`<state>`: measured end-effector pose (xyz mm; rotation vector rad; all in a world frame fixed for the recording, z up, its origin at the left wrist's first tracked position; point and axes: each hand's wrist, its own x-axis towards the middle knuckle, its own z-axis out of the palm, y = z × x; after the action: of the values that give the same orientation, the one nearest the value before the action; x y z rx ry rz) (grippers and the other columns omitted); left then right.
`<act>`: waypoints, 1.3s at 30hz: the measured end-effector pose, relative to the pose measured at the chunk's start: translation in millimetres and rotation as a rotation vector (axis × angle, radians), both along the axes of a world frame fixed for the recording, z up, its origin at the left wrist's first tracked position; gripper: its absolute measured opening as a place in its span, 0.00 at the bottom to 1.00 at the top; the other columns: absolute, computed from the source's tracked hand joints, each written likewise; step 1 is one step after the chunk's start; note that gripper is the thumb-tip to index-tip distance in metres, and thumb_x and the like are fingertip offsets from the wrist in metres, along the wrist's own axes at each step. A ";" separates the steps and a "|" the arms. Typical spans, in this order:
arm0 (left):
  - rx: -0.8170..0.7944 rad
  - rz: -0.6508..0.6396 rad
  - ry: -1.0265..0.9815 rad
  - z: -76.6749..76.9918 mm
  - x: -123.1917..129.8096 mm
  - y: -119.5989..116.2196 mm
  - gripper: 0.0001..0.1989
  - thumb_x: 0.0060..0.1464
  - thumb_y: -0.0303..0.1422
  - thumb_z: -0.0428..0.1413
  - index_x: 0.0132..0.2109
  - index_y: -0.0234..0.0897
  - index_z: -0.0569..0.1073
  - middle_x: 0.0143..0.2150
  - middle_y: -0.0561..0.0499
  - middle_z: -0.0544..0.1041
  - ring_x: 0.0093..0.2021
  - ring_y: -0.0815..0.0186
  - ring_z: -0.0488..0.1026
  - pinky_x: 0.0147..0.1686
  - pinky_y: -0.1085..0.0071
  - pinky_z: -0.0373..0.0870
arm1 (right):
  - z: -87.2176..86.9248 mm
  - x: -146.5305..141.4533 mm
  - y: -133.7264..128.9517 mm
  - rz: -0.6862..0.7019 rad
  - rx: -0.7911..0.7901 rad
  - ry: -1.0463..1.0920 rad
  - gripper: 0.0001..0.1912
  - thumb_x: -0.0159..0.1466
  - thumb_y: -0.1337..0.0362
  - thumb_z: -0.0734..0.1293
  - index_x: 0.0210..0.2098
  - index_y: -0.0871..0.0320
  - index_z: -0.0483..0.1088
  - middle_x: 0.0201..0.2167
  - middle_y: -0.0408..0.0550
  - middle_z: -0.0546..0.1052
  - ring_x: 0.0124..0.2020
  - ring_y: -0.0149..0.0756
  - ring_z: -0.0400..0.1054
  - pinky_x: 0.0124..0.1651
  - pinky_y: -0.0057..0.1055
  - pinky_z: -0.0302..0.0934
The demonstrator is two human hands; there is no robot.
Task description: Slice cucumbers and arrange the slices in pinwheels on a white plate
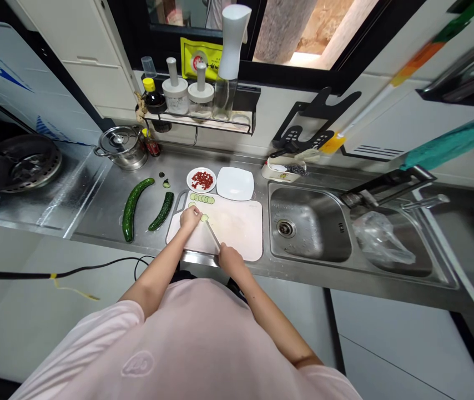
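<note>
On the white cutting board point(237, 233), my right hand point(231, 259) is closed round the handle of a knife point(212, 234). Its narrow blade points up and left, with the tip at a round cucumber slice point(204, 218). Just left of that slice, my left hand point(190, 217) has its fingers bent together over the board; what they pinch, if anything, is too small to make out. A pale slice shows partly behind these fingers. Farther back on the board, several cucumber slices point(202, 198) lie overlapped in a row.
Left of the board lie a whole cucumber point(134, 210), a shorter cucumber piece point(161, 211) and small cut ends point(166, 183). Behind it stand a plate of chopped red pieces point(195, 171) and a white square dish point(235, 184). A lidded pot point(124, 147) and a sink point(309, 222) flank these.
</note>
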<state>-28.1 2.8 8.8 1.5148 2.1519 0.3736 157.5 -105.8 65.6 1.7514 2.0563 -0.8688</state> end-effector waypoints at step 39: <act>0.000 -0.001 0.007 1.7 0.8 -1.2 0.07 0.52 0.39 0.55 0.36 0.42 0.72 0.34 0.51 0.76 0.38 0.63 0.73 0.36 0.71 0.62 | -5.0 -15.6 19.6 0.006 0.030 0.012 0.11 0.66 0.70 0.53 0.45 0.61 0.63 0.39 0.58 0.75 0.42 0.42 0.71 0.39 0.31 0.60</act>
<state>-27.3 1.6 10.4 1.5189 2.1568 0.3685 141.9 -86.2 60.6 1.7587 2.0915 -0.8532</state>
